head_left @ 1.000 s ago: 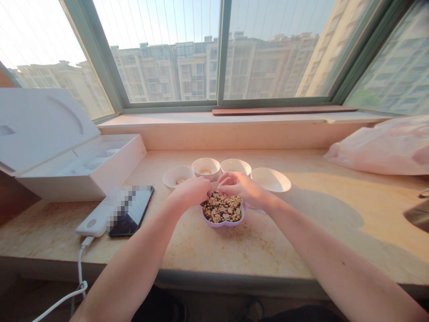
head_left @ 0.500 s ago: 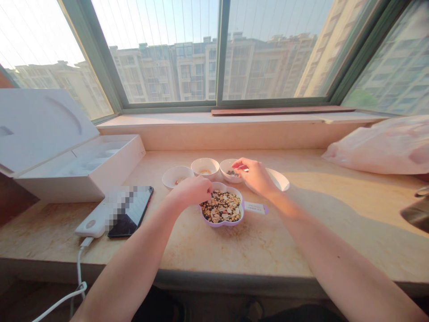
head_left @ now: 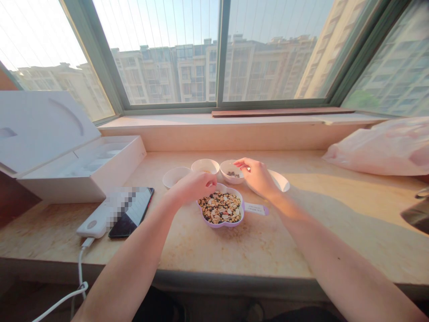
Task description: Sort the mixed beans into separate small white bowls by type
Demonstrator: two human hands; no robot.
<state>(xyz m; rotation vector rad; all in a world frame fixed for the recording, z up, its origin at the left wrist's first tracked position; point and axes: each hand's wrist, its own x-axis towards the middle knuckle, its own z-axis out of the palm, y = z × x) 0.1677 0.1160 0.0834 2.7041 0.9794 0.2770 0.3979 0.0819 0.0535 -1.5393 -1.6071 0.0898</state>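
A purple flower-shaped dish [head_left: 221,222] full of mixed beans sits on the stone sill in front of me. Behind it stands a row of small white bowls: one at the left [head_left: 172,175], one [head_left: 205,164] partly behind my left hand, one holding a few dark beans [head_left: 230,169], and a shallow one [head_left: 280,180] at the right. My left hand [head_left: 191,186] is closed in a pinch above the dish's far left rim, near the second bowl. My right hand [head_left: 256,176] hovers beside the dark-bean bowl, fingertips pinched together.
An open white box [head_left: 80,166] lies at the left. A phone [head_left: 131,213] rests on a white power bank [head_left: 95,221] with a cable running off the sill's edge. A pink plastic bag [head_left: 382,147] lies at the right. The window is directly behind.
My right hand went from over the purple dish to the dark-bean bowl and stays there. My left hand lifted off the beans toward the second white bowl.
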